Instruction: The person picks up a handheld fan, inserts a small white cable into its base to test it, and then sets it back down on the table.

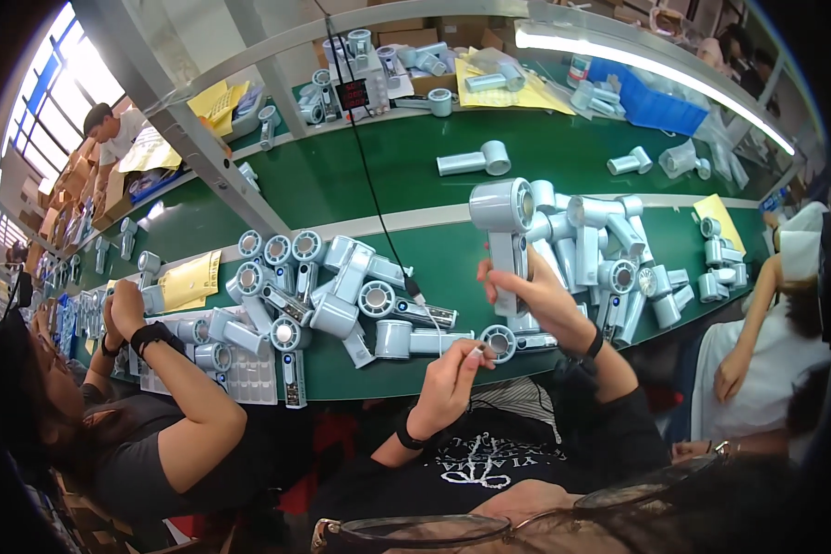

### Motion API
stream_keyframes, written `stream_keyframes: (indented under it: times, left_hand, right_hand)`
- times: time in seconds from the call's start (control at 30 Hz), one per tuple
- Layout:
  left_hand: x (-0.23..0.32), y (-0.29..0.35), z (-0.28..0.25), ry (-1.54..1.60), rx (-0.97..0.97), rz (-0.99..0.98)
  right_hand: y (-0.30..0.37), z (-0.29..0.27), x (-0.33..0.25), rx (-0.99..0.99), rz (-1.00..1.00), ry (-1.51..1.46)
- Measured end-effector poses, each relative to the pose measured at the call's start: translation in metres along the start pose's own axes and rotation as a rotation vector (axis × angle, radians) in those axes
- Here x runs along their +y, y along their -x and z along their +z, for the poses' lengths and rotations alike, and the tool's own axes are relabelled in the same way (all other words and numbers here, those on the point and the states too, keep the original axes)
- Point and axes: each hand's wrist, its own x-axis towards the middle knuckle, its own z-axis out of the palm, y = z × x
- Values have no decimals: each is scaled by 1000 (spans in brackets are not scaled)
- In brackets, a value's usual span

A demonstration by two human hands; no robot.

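Note:
My right hand [547, 297] is wrapped round the handle of a pale blue handheld fan [500, 205], holding it upright above the bench with its round head at the top. Lower and to the left, my left hand [445, 386] pinches the small plug [476, 352] of a white charging cable [438, 325]. The plug and the fan are apart. Right beside my left hand lies another fan [499, 343], its round grille facing up. Piles of similar fans [335, 315] lie to the left, and more fans [586, 222] are heaped behind and right of my right hand.
A black cord [371, 175] hangs down to the bench, joining the white cable. A co-worker [189, 406] sits close on the left, another person [757, 351] on the right. Behind the green bench [388, 380] runs a green belt [360, 171] with loose fans; a blue bin [660, 103] stands beyond.

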Motion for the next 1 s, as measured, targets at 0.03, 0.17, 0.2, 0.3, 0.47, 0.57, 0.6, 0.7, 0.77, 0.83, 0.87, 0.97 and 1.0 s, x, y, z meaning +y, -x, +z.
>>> stream_keyframes:
  times: [0.03, 0.17, 0.2, 0.3, 0.47, 0.57, 0.6, 0.7, 0.77, 0.83, 0.87, 0.97, 1.0]
  left_hand:
    - [0, -3, 7, 14, -33, 1]
    - [-4, -11, 19, -101, -28, 65]
    - [-5, -13, 21, -98, -30, 61]
    - [-12, -16, 20, -242, 43, 132]
    - [-21, -20, 15, -320, 91, 196]
    - [-22, -23, 12, -381, 133, 196]
    - [-23, -24, 11, -382, 135, 190]
    - [-27, -26, 11, -388, 215, 201]
    - [-29, -28, 12, -408, 235, 181]
    - [-30, -29, 11, -446, 273, 149]
    - [-31, -30, 10, -447, 274, 147]
    - [-29, -34, 8, -426, 286, 98]
    - [-29, -34, 6, -426, 286, 96]
  right_hand:
    - [8, 3, 5, 22, -32, -153]
    - [22, 12, 23, 51, -97, -475]
    - [23, 12, 26, 50, -103, -486]
    - [20, 16, 30, 47, -95, -516]
    - [9, 23, 37, 75, -73, -579]
    - [2, 25, 42, 83, -48, -617]
    - [0, 26, 44, 84, -33, -635]
    - [-5, 28, 50, 84, -2, -680]
    - [-8, 30, 55, 87, 22, -735]
    - [-11, 34, 56, 116, 24, -688]
    - [-12, 37, 56, 146, 23, -639]
    - [-14, 41, 59, 165, 27, -591]
    - [-15, 42, 60, 154, 30, -591]
